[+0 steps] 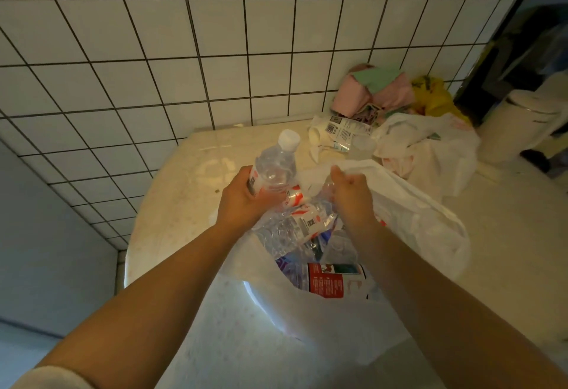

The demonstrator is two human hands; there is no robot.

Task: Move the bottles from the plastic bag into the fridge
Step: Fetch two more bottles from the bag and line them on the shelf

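Toward the upper right of the frame I see clutter on the pale countertop (184, 204): a heap of pink and green cloth (372, 90), a yellow bag (436, 96), a crumpled white bag (430, 149) and a flattened printed wrapper (341, 130), with a white bin (522, 124) at the far right edge. The tiled wall (153, 50) fills the top and left. At the centre sits the open plastic bag (307, 342), several clear bottles (301, 228) with red-and-white labels lying jumbled inside it, one with a large red label (332, 281) nearest me. My left hand (242, 201) reaches in from the lower left, fingers wrapped round a white-capped water bottle (276, 164), which stands tilted above the bag's mouth. My right hand (350, 195) comes from the lower right, pinching the bag's far rim and holding it raised.
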